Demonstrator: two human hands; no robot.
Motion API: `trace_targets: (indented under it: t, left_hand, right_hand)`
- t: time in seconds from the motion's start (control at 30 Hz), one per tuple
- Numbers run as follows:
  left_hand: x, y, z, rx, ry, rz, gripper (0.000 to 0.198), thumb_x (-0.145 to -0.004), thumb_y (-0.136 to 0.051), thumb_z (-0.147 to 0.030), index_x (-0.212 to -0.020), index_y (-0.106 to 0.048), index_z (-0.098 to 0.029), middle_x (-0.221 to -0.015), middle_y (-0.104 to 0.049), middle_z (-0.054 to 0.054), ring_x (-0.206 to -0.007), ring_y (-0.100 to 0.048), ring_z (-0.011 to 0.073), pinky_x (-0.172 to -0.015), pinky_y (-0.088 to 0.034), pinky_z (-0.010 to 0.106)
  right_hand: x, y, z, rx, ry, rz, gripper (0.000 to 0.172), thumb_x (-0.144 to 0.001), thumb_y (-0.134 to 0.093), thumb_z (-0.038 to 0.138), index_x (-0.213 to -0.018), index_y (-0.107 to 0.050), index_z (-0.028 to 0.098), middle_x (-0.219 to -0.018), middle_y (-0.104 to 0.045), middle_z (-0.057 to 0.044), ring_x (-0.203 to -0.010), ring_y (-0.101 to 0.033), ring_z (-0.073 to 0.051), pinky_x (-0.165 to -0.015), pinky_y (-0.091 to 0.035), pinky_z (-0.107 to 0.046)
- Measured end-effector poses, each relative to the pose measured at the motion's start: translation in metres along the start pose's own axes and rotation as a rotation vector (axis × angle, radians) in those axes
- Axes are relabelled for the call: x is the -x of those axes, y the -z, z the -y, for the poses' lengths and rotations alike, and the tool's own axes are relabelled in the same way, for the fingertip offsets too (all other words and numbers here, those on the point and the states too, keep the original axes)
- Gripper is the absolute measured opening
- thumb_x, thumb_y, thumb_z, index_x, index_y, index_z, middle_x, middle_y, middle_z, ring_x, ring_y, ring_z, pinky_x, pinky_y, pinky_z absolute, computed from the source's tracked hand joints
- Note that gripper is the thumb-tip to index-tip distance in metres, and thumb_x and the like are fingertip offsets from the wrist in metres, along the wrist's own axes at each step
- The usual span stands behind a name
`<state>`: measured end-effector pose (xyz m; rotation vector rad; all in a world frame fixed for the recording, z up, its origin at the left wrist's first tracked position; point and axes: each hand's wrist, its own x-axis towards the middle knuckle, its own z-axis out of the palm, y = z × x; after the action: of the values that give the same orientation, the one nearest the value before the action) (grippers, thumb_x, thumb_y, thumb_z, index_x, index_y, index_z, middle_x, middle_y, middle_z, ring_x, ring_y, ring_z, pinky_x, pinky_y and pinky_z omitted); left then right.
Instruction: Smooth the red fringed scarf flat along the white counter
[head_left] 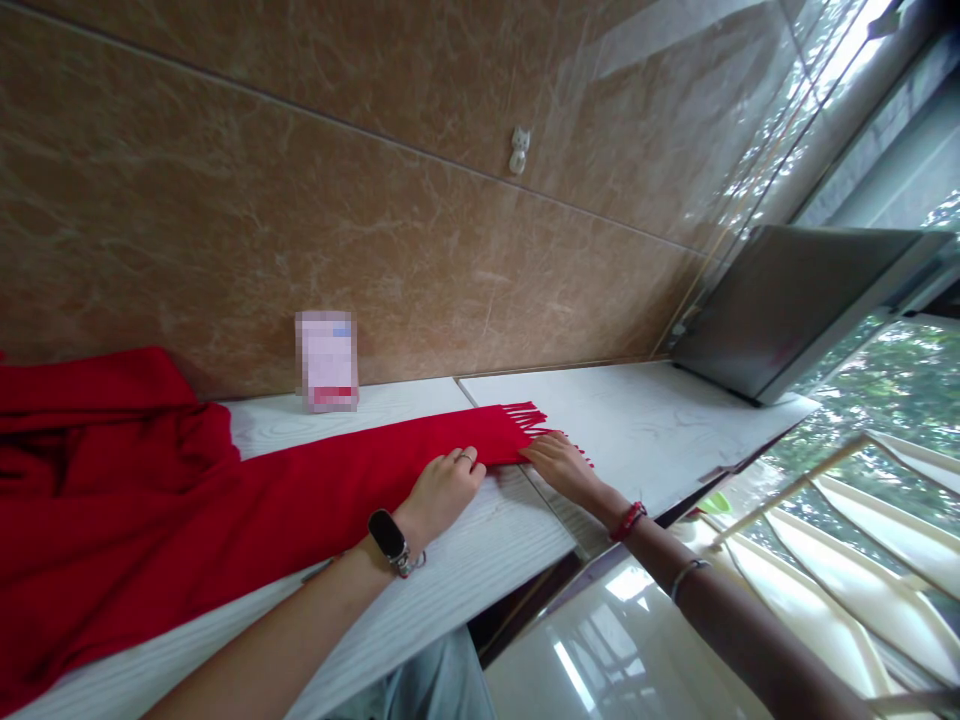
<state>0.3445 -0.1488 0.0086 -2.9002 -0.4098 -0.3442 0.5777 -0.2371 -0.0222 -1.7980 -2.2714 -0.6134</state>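
A red scarf (322, 480) with a fringed end lies along the white counter, a long strip folded narrow. My left hand (444, 492), wearing a ring and a dark-faced wristband, has its fingers curled over the scarf's near edge. At the corner by the fringe (529, 415), my right hand (562, 465) grips the cloth with its fingertips. The undersides of both hands are hidden. Toward the left, the rest of the scarf lies bunched in loose folds (112, 430).
The white wood-grain counter (645, 430) runs along a brown marbled wall (360, 220). A blurred pinkish box (328, 360) stands upright against the wall. A dark grey appliance (795, 305) sits at the far right end. Below right is a cream rack (825, 570) over a shiny floor.
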Motion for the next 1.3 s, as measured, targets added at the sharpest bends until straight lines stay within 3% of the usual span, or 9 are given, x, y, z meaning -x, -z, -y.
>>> trace_targets:
  t: [0.17,0.33,0.5,0.6,0.7,0.83,1.03,1.2,1.3]
  left_hand:
    - [0.001,0.003,0.0,0.015,-0.016,0.001,0.021,-0.085,-0.042,-0.005,-0.102,-0.05,-0.016,-0.091,-0.056,0.008,-0.086,-0.055,0.0204,-0.068,-0.05,0.03]
    - [0.002,0.011,-0.007,0.061,-0.03,0.099,0.02,-0.084,-0.04,-0.001,-0.098,-0.05,-0.012,-0.087,-0.058,0.009,-0.084,-0.057,0.021,-0.067,-0.051,0.031]
    - [0.005,0.016,-0.015,0.143,-0.033,0.166,0.023,-0.084,-0.04,0.0,-0.102,-0.049,-0.012,-0.092,-0.059,0.01,-0.086,-0.059,0.019,-0.071,-0.051,0.03]
    - [0.005,0.013,-0.017,0.092,0.02,0.125,0.027,-0.085,-0.041,-0.003,-0.109,-0.047,-0.013,-0.101,-0.057,0.011,-0.094,-0.057,0.02,-0.073,-0.05,0.03]
    - [0.006,0.011,-0.017,0.013,0.131,0.097,0.029,-0.086,-0.041,-0.005,-0.113,-0.046,-0.012,-0.105,-0.056,0.014,-0.095,-0.056,0.0232,-0.069,-0.052,0.032]
    - [0.007,0.015,-0.019,0.049,0.161,0.218,0.024,-0.084,-0.04,0.0,-0.102,-0.053,-0.009,-0.094,-0.06,0.014,-0.085,-0.06,0.0224,-0.065,-0.052,0.031]
    - [0.012,0.024,-0.029,0.096,0.16,0.263,0.026,-0.083,-0.039,0.003,-0.101,-0.055,-0.007,-0.096,-0.062,0.015,-0.089,-0.06,0.023,-0.073,-0.05,0.034]
    - [0.016,0.025,-0.032,0.077,0.209,0.265,0.031,-0.085,-0.039,0.0,-0.111,-0.054,-0.009,-0.108,-0.058,0.017,-0.107,-0.052,0.0245,-0.088,-0.043,0.036]
    - [0.016,0.024,-0.031,0.023,0.279,0.212,0.033,-0.086,-0.039,-0.005,-0.116,-0.052,-0.013,-0.114,-0.055,0.017,-0.108,-0.051,0.028,-0.084,-0.045,0.043]
  right_hand:
    - [0.0,0.0,-0.005,0.073,0.027,0.03,0.028,-0.09,-0.037,0.019,-0.077,-0.062,0.017,-0.072,-0.06,-0.006,-0.073,-0.05,-0.017,-0.074,-0.034,-0.032]
    - [0.001,-0.001,-0.012,0.198,0.063,0.051,0.035,-0.091,-0.033,0.019,-0.067,-0.057,0.018,-0.068,-0.056,-0.005,-0.068,-0.047,-0.016,-0.071,-0.033,-0.031]
    - [0.004,0.003,-0.019,0.238,0.226,-0.049,0.029,-0.091,-0.034,0.017,-0.077,-0.059,0.017,-0.07,-0.058,-0.004,-0.07,-0.047,-0.016,-0.071,-0.035,-0.032]
    - [0.008,0.004,-0.022,0.248,0.298,-0.094,0.024,-0.091,-0.036,0.015,-0.086,-0.06,0.016,-0.076,-0.06,-0.004,-0.075,-0.048,-0.017,-0.073,-0.035,-0.032]
    - [0.011,0.001,-0.023,0.258,0.267,-0.126,0.023,-0.09,-0.038,0.015,-0.084,-0.06,0.015,-0.076,-0.059,-0.004,-0.074,-0.048,-0.016,-0.071,-0.035,-0.032]
    - [0.011,-0.005,-0.025,0.301,0.18,-0.153,0.029,-0.089,-0.038,0.014,-0.066,-0.056,0.017,-0.063,-0.053,-0.002,-0.064,-0.044,-0.014,-0.068,-0.034,-0.03]
    - [0.008,-0.003,-0.032,0.339,0.198,-0.095,0.033,-0.091,-0.036,0.017,-0.062,-0.052,0.017,-0.064,-0.051,-0.002,-0.066,-0.043,-0.014,-0.072,-0.032,-0.03]
    - [0.014,0.0,-0.037,0.293,0.277,0.022,0.029,-0.091,-0.034,0.015,-0.074,-0.057,0.016,-0.072,-0.057,-0.004,-0.073,-0.047,-0.015,-0.076,-0.033,-0.032]
    - [0.019,0.001,-0.038,0.222,0.267,0.039,0.028,-0.091,-0.034,0.016,-0.081,-0.059,0.016,-0.076,-0.059,-0.005,-0.076,-0.049,-0.015,-0.078,-0.034,-0.032]
